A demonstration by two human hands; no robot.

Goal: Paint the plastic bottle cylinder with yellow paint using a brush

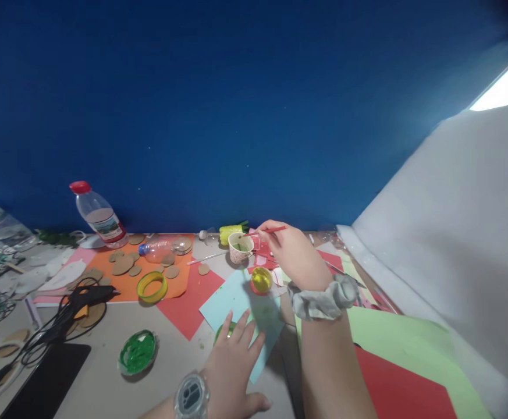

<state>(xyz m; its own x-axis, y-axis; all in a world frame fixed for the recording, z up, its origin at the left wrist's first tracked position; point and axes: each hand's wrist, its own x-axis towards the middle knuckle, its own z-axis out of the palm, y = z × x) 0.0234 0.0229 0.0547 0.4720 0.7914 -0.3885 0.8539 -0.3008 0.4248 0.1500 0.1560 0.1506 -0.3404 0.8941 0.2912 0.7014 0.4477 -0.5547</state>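
Note:
My right hand (286, 244), with a grey scrunchie (323, 298) at the wrist, pinches a thin red-handled paintbrush (274, 230). The brush's tip end is at the mouth of a patterned paper cup (240, 249) that holds murky greenish liquid. Below that hand stands a small clear container of yellow paint (261, 280). My left hand (231, 361), wearing a watch (191, 396), is open with fingers spread over light blue paper (219, 299). Under its fingertips a green round piece (219, 333) shows in part; whether they touch it I cannot tell.
A dish of green paint (137, 351) sits left of my left hand. Beyond it are a yellow ring (152, 287), cardboard discs (123, 265), a small bottle (160, 249) and a red-capped bottle (100, 215). A glue gun (85, 295) with cable lies left; a blue wall (236, 116) rises behind.

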